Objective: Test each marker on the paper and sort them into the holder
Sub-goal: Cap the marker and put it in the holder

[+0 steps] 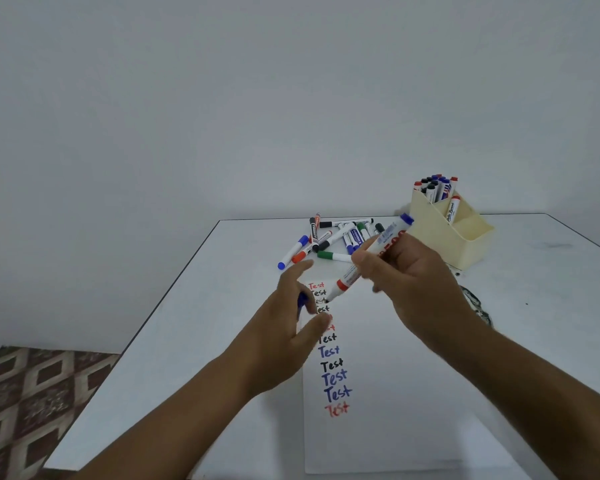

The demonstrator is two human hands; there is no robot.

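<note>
Floor, far left: patterned brown and cream diamonds, cut off by the frame edge.

Table: smooth white top with a thin dark edge; near corners out of frame.

Left hand: fingers spread and loosely extended over the left edge of the paper. A small blue thing, likely a cap, shows at the palm; how it is held cannot be made out.

Paper: flat white sheet, its near edge square to the viewer. A column of handwritten "Test" words in red, black and blue runs down its left margin; the upper words are partly hidden by the left hand and blurred.

Pile of loose markers beyond the paper: slim white barrels with blue, red, green and black caps, lying crossed over one another. The count is uncertain.

Right hand: fingers and thumb curled round a marker, gripping it mid-barrel. White cylindrical barrel, red collar near the tip, blue end piece at the far end. It is tilted, uncapped tip low and left, over the top of the word column; contact with the paper cannot be told. Barrel print is partly covered by fingers.

Holder, right rear of table: cream plastic, boxy, stepped compartments. Back compartment holds upright markers with red, blue and black caps; one red-capped marker leans in the middle compartment.

Dark cord-like thing just behind the right wrist, mostly hidden.
</note>
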